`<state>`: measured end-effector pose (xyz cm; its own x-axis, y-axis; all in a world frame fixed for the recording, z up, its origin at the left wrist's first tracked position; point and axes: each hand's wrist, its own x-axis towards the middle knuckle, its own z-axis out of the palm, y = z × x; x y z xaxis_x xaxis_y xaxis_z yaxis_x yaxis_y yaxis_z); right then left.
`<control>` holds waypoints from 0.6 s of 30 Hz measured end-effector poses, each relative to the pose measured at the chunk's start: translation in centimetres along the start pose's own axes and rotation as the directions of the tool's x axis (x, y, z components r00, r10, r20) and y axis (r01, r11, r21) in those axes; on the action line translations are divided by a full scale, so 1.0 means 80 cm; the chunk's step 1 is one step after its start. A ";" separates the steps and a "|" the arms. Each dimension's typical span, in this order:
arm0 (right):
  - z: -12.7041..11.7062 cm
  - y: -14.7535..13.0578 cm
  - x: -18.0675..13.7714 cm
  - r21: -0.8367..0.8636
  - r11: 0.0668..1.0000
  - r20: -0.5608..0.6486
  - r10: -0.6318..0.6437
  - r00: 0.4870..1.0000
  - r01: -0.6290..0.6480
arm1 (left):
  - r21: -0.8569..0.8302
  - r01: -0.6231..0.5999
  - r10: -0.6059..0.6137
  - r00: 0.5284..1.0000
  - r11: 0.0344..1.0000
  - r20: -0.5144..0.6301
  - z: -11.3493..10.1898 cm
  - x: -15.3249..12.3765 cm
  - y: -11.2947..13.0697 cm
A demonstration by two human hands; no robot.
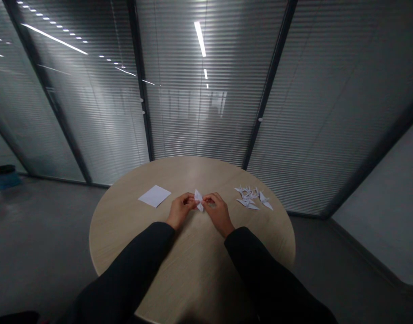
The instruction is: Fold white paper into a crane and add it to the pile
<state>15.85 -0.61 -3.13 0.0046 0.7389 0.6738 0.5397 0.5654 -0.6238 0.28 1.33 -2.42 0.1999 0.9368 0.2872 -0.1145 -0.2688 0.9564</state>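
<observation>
Between my two hands is a small folded white paper (198,196), shaped like an origami piece with pointed ends up and down. My left hand (182,208) pinches its left side between thumb and fingers. From the other side, my right hand (219,211) grips its right edge the same way. Both hands are low over the middle of the round table. To the left lies a stack or sheet of white square paper (155,196). A cluster of several folded paper cranes (248,197) rests to the right of my right hand.
The round light-wood table (199,256) has its far edge close to a glass partition with blinds (199,112). A bin with a dark rim (4,176) stands on the floor at the far left. A pale wall (382,202) is on the right.
</observation>
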 end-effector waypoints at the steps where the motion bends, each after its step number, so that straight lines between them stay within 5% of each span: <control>1: 0.000 0.000 0.000 -0.023 1.000 -0.014 -0.002 1.000 0.002 | 0.024 -0.015 0.015 1.000 1.000 0.001 0.001 0.000 -0.001; 8: 0.000 -0.009 -0.002 -0.229 0.971 -0.046 -0.077 0.996 0.064 | 0.182 -0.061 0.063 0.998 0.981 -0.007 0.003 -0.002 -0.006; 18: -0.005 -0.028 -0.006 -0.588 0.726 0.087 -0.384 0.919 0.358 | -0.113 0.108 -0.115 0.992 0.988 -0.057 0.013 -0.006 0.009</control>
<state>14.97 -2.39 -1.89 -0.2758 0.4940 0.8246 0.8878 0.4597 0.0217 1.10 0.45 -1.85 0.1559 0.9727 0.1719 -0.2018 -0.1390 0.9695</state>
